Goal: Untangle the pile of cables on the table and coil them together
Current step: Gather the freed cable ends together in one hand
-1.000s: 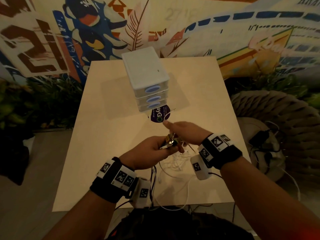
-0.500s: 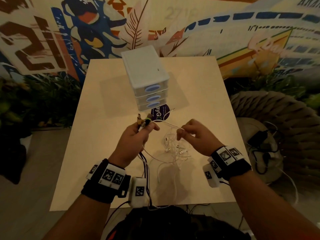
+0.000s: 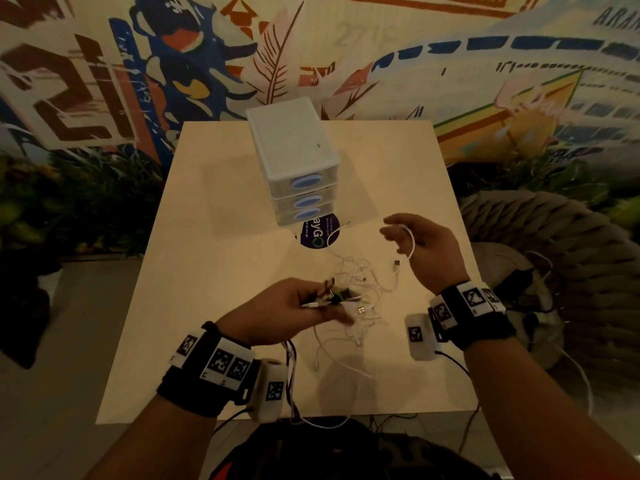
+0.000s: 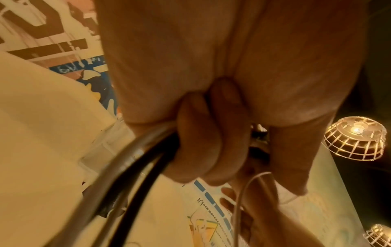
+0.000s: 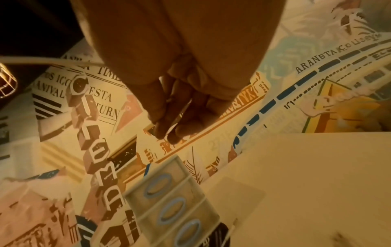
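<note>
A tangle of thin white cables [image 3: 360,282] lies mid-table. Just above its near side, my left hand [image 3: 304,304] grips a bundle of cable plugs [image 3: 334,296]; black and grey cables [image 4: 146,160] run out of its curled fingers and hang over the table's front edge. My right hand [image 3: 415,240] hovers to the right of the pile, palm turned inward and fingers [image 5: 169,117] nearly straight. One white cable [image 3: 411,245] is draped across it, and that cable's plug [image 3: 397,265] dangles free below. The right wrist view shows this cable [image 5: 42,61] passing behind the hand.
A white three-drawer box [image 3: 294,150] stands at the table's middle rear, with a round purple sticker [image 3: 317,233] in front of it. A woven pouf [image 3: 571,258] with dark cables sits right of the table [image 3: 214,258]. A black bag [image 3: 311,452] lies below the front edge.
My left hand came down and toward me from beside the drawers with the plug bundle. My right hand swung out to the right, lifting one white cable end clear of the pile.
</note>
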The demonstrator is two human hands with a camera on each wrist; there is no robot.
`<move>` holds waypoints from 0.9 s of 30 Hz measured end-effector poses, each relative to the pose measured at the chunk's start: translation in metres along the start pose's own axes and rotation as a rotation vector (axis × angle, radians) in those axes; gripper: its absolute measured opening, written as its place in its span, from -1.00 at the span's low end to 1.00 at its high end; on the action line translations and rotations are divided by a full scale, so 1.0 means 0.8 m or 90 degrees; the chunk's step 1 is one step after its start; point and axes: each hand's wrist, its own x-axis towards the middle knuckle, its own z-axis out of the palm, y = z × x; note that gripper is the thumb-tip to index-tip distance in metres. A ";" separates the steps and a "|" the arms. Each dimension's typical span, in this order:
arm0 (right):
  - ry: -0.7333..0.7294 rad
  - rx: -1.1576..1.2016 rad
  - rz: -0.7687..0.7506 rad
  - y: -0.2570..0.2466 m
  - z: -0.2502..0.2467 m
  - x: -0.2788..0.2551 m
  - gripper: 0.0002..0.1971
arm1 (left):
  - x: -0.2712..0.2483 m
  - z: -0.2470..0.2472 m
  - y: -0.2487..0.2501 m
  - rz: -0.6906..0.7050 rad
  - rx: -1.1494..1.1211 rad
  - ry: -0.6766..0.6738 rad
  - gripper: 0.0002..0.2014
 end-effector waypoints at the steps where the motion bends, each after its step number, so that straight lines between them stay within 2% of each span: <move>1: -0.005 0.023 -0.021 -0.004 -0.002 0.002 -0.88 | 0.001 -0.001 0.001 -0.007 0.003 0.011 -0.65; 4: -0.062 0.115 -0.043 -0.021 -0.009 0.000 -0.75 | 0.006 -0.003 -0.002 -0.058 -0.095 0.178 -0.58; 6: -0.107 0.171 -0.029 -0.032 -0.010 -0.006 -0.62 | 0.006 -0.009 -0.007 -0.074 -0.168 0.222 -0.53; 8: -0.137 0.226 0.006 -0.046 -0.001 -0.013 -0.56 | 0.002 -0.017 -0.006 -0.064 -0.172 0.146 -0.52; 10: -0.122 0.272 0.055 -0.059 0.012 -0.018 -0.55 | -0.005 -0.022 0.004 -0.065 -0.109 -0.003 -0.55; 12: -0.087 0.300 0.077 -0.068 0.021 -0.020 -0.68 | -0.008 -0.022 0.010 -0.065 0.004 -0.124 -0.58; 13: -0.077 0.318 0.081 -0.070 0.023 -0.021 -0.75 | -0.008 -0.020 0.011 -0.064 0.039 -0.143 -0.61; 15: -0.081 0.359 0.094 -0.074 0.025 -0.020 -0.75 | -0.002 -0.013 0.010 -0.067 -0.014 -0.070 -0.69; 19: -0.145 0.292 0.103 -0.082 0.033 -0.027 -0.71 | 0.016 -0.006 0.005 -0.107 -0.296 0.240 -0.58; 20: -0.163 0.267 0.099 -0.084 0.038 -0.031 -0.71 | 0.020 -0.005 0.004 -0.111 -0.345 0.293 -0.57; 22: -0.201 0.236 0.087 -0.086 0.054 -0.040 -0.78 | 0.027 -0.001 0.007 -0.110 -0.410 0.323 -0.59; 25: -0.241 0.232 0.082 -0.089 0.084 -0.052 -0.93 | 0.036 0.009 0.013 -0.075 -0.421 0.295 -0.57; 27: -0.242 0.220 0.068 -0.088 0.099 -0.055 -0.89 | 0.039 0.017 0.015 -0.042 -0.433 0.294 -0.57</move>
